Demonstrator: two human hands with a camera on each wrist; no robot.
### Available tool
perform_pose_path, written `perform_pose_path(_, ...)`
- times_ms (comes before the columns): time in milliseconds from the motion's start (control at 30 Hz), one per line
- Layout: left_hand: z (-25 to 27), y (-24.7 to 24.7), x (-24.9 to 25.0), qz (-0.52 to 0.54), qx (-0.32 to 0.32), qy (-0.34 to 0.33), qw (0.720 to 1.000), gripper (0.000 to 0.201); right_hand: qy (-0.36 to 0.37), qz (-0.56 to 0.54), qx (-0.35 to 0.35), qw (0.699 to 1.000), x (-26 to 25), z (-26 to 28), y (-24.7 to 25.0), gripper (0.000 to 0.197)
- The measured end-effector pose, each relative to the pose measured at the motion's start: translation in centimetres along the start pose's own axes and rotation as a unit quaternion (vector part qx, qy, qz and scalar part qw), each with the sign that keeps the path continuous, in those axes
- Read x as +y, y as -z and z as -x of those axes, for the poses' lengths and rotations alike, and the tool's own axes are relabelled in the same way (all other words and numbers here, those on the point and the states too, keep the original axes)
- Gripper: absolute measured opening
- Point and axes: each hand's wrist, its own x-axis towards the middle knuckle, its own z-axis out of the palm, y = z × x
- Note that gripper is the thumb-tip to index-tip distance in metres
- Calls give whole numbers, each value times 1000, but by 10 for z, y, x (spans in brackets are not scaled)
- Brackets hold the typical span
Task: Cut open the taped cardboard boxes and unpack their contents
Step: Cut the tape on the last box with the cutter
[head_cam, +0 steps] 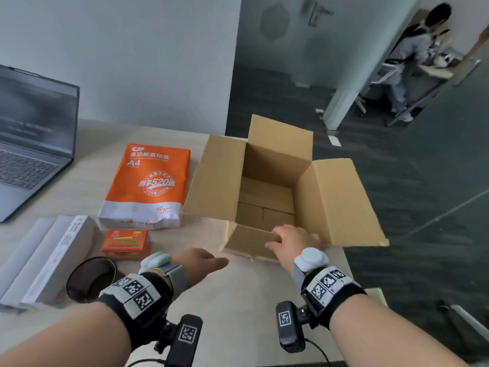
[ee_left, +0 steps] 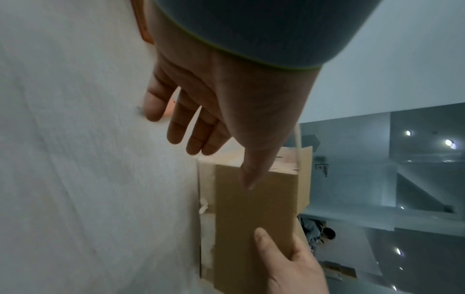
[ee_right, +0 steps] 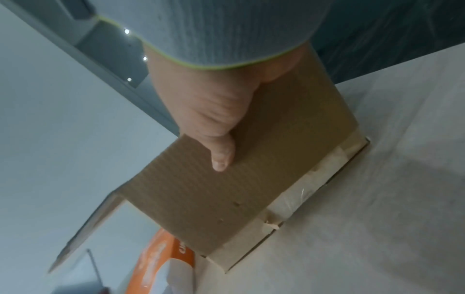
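Observation:
An open cardboard box (head_cam: 267, 165) stands at the table's right end with all its flaps spread and nothing but its bottom flaps inside. My right hand (head_cam: 289, 241) grips the box's near flap (ee_right: 226, 199), thumb on the outside and fingers over the flap's top edge. My left hand (head_cam: 203, 262) hovers over the table just left of the box, fingers straight, holding nothing. In the left wrist view the left hand (ee_left: 201, 119) is spread above the tabletop with the box flap (ee_left: 254, 218) ahead of it.
An orange ream of A4 paper (head_cam: 148, 186), a small orange box (head_cam: 127, 241), a white carton (head_cam: 50, 258), a dark round dish (head_cam: 91, 278) and an open laptop (head_cam: 31, 144) lie left of the box. The table edge (head_cam: 352, 266) runs close on the right. A person (head_cam: 412, 59) is beyond the doorway.

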Motion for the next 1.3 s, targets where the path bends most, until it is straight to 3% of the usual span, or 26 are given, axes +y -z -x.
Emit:
perform_pose_path(67,1,-12,20,34,4,8,999,112,-18,-97,36,995,20,3,8,39)
perform_pose_path(133,9,-13,35,115,29,-20,993,151,-21,-298,64,952,23,7,22,51)
perform_pose_path(167,17,-14,51,160,55,-58,984,153,-12,-400,83,913,28,12,31,48)
perform_pose_path(233,35,-9,87,225,119,-154,955,118,19,-552,108,827,32,24,48,32)
perform_pose_path(267,42,-5,105,235,153,-206,937,102,40,-634,110,765,33,28,55,27)
perform_pose_path(333,50,8,132,202,236,-297,903,110,85,-784,88,608,29,28,67,28)
perform_pose_path(367,55,11,147,154,277,-321,893,118,90,-825,75,553,35,25,70,29)
perform_pose_path(400,57,14,160,98,312,-331,885,122,74,-842,62,530,41,22,71,29)
perform_pose_path(433,59,16,171,38,336,-326,883,124,40,-834,43,549,48,17,69,30)
perform_pose_path(500,62,14,191,-87,355,-306,879,121,-37,-775,-16,631,65,13,55,47)
perform_pose_path(567,56,4,202,-212,337,-284,873,116,-84,-699,-106,702,83,19,35,65)
perform_pose_path(600,51,-3,204,-255,311,-275,873,114,-96,-668,-154,722,90,24,25,69)
perform_pose_path(700,34,-42,210,-336,233,-268,872,111,-124,-599,-261,747,120,49,-4,75)
perform_pose_path(833,15,-97,202,-387,167,-269,866,105,-179,-509,-323,778,153,64,-38,76)
perform_pose_path(933,9,-132,196,-408,136,-267,862,94,-142,-408,-317,844,166,67,-38,53)
perform_pose_path(1033,4,-146,191,-418,155,-252,859,90,-21,-363,-285,887,160,77,-15,26)
perform_pose_path(1133,1,-150,190,-404,160,-256,864,93,89,-368,-159,912,156,79,10,21)
perform_pose_path(1233,2,-144,182,-348,143,-280,883,86,87,-377,2,922,150,63,19,18)
perform_pose_path(1300,3,-131,169,-212,158,-294,918,71,94,-334,64,936,142,45,17,19)
